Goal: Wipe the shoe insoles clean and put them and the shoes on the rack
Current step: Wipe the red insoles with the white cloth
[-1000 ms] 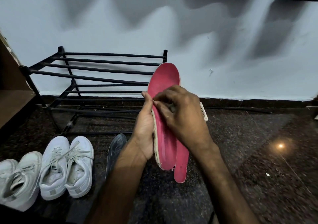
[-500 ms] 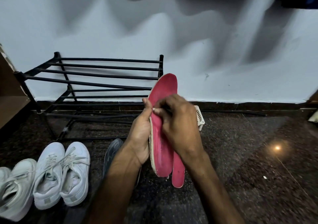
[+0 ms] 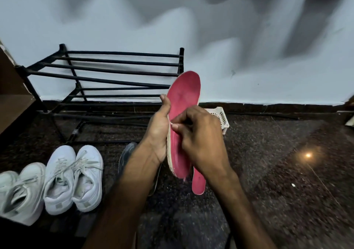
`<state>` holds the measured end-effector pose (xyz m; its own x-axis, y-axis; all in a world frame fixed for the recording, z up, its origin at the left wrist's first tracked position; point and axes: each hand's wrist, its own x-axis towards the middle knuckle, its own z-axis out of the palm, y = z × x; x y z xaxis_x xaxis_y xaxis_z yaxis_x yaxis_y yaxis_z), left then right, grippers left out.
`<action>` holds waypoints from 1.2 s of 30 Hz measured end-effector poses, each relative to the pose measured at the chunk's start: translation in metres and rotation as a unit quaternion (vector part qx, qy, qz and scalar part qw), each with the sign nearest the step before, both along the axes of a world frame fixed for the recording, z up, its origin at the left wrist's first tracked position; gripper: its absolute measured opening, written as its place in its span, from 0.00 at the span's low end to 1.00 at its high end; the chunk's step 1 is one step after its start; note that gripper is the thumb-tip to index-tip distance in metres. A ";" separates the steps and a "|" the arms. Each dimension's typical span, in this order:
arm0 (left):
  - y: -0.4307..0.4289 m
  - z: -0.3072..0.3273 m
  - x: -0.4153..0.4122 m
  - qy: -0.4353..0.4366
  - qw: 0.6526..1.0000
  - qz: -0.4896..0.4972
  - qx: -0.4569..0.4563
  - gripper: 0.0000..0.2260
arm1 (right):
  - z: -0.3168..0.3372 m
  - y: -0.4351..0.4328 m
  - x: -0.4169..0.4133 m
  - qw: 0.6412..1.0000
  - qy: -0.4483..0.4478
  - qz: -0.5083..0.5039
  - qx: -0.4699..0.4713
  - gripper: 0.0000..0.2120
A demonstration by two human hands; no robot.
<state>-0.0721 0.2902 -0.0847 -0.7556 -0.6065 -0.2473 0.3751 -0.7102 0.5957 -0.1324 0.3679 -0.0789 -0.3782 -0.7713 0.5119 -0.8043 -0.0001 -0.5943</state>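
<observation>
The pale wall is met by the dark speckled floor along a dark skirting line, and the floor's right half is taken up only by a small glint of reflected light. Against the wall at the floor's far left, the black rack is seen with its barred tiers bare, and a brown wooden unit is set just beside its left end. In front of the rack, along the floor's near left edge, a pair of white shoes is placed side by side, with another white shoe touching it on the left. A red insole is held upright near the rack's right post, gripped from behind by the left hand, while its left edge is pinched by the curled fingers of the right hand. A second red insole and a dark insole are laid on the floor beneath the arms. A white basket is partly hidden behind the right hand.
</observation>
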 end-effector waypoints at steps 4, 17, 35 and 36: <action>0.009 -0.014 -0.003 0.002 1.000 -0.027 -0.003 0.31 | 0.007 -0.020 -0.024 0.997 0.042 -0.062 -0.009 0.04; 0.010 -0.019 -0.005 0.043 0.999 -0.017 0.019 0.30 | 0.010 -0.031 -0.029 0.997 0.016 -0.058 -0.037 0.06; 0.002 -0.033 -0.004 0.076 0.994 -0.075 0.035 0.29 | -0.004 -0.024 -0.030 0.998 0.019 -0.026 -0.046 0.03; 0.000 -0.035 -0.003 0.092 0.991 -0.092 0.044 0.30 | -0.009 -0.016 -0.023 1.000 0.004 -0.001 -0.028 0.04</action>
<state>-0.0753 0.2899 -0.1197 -0.8882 -0.4372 -0.1410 0.3313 -0.8222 0.4628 -0.1552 0.3516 -0.0880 -0.3762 -0.7401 0.5575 -0.8084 -0.0318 -0.5877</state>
